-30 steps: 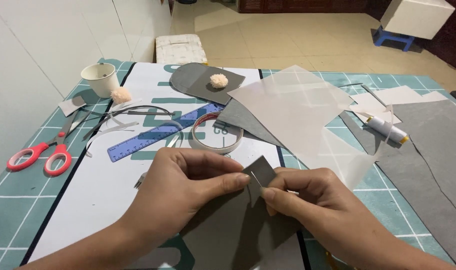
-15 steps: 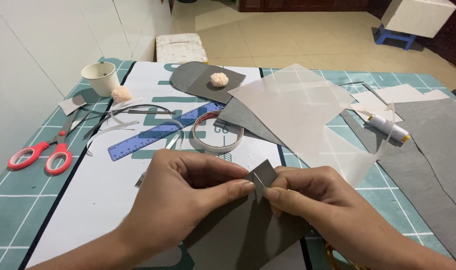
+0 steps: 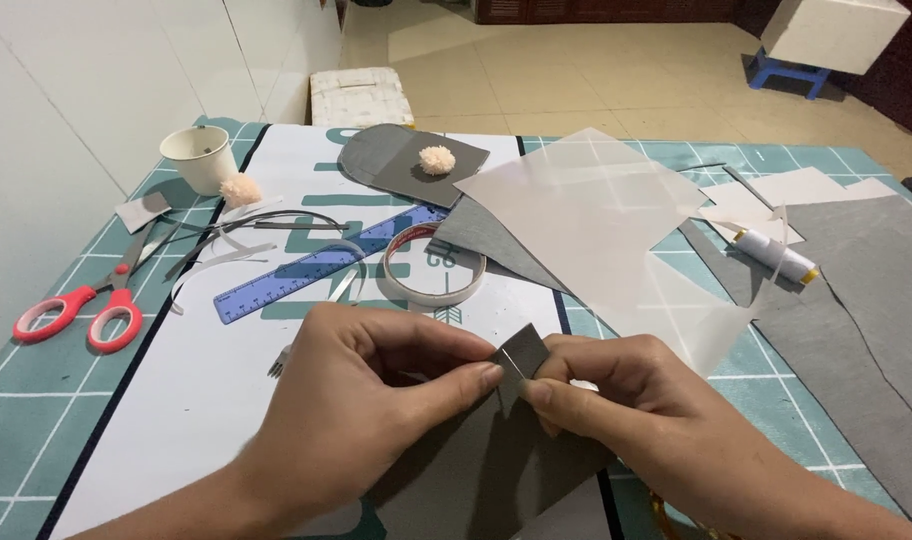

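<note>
Presently, from the head view, I find both hands meeting low at centre of the teal cutting mat (image 3: 36, 420). I take the tape roll (image 3: 433, 265) as my landmark. My left hand (image 3: 366, 400) sits just below the roll, thumb and forefinger pinching the left edge of a small grey felt piece (image 3: 522, 352). My right hand (image 3: 636, 410), below and to the right of the roll, pinches the same piece from the other side, fingers curled close. The piece stands tilted between the fingertips, lifted off a larger grey felt sheet (image 3: 496, 470) that lies beneath both hands.

Progress, as I judge it: cutting looks done, since shaped felt lies about; the small piece appears folded or creased and is in hand. Whether it is fixed to anything I cannot tell. No joining to the sheet below is visible.

Count, relative to the roll:
- one pair of red scissors (image 3: 86, 305), far left;
- one blue ruler (image 3: 326, 268), just left, touching the roll's side;
- one white cup (image 3: 200, 157), up and left;
- two cream pompoms: one (image 3: 241, 188) beside the cup, one (image 3: 437, 159) above the roll on a rounded grey felt shape (image 3: 376, 165);
- one translucent sheet (image 3: 596, 220), right;
- one spool of white thread (image 3: 776, 257), far right;
- one white paper underlay (image 3: 176, 400), below and left.
</note>
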